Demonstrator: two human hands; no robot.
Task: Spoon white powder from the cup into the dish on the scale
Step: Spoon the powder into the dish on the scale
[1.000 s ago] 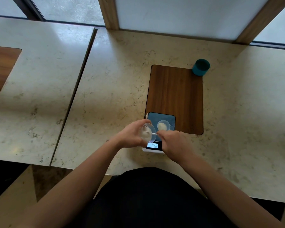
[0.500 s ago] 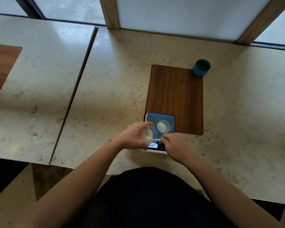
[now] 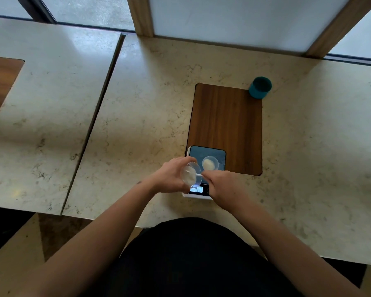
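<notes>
My left hand [image 3: 169, 179] grips a clear plastic cup [image 3: 191, 175] with white powder in it, tilted toward my right hand and held over the scale's front left corner. My right hand [image 3: 223, 186] pinches a small white spoon [image 3: 198, 174] whose tip is inside the cup's mouth. A small clear dish [image 3: 210, 163] holding a mound of white powder sits on the dark platform of the scale [image 3: 220, 156]. The scale's lit display [image 3: 196, 189] shows between my hands.
The scale stands at the near left corner of a wooden inlay [image 3: 225, 125] in the marble counter [image 3: 150, 108]. A teal cup [image 3: 260, 87] stands at the inlay's far right corner. A seam [image 3: 101, 108] separates a second counter slab on the left.
The cup stayed in my left hand, tilting slightly. My right hand drew back toward me, then came forward again, with the spoon tip at the cup's mouth throughout.
</notes>
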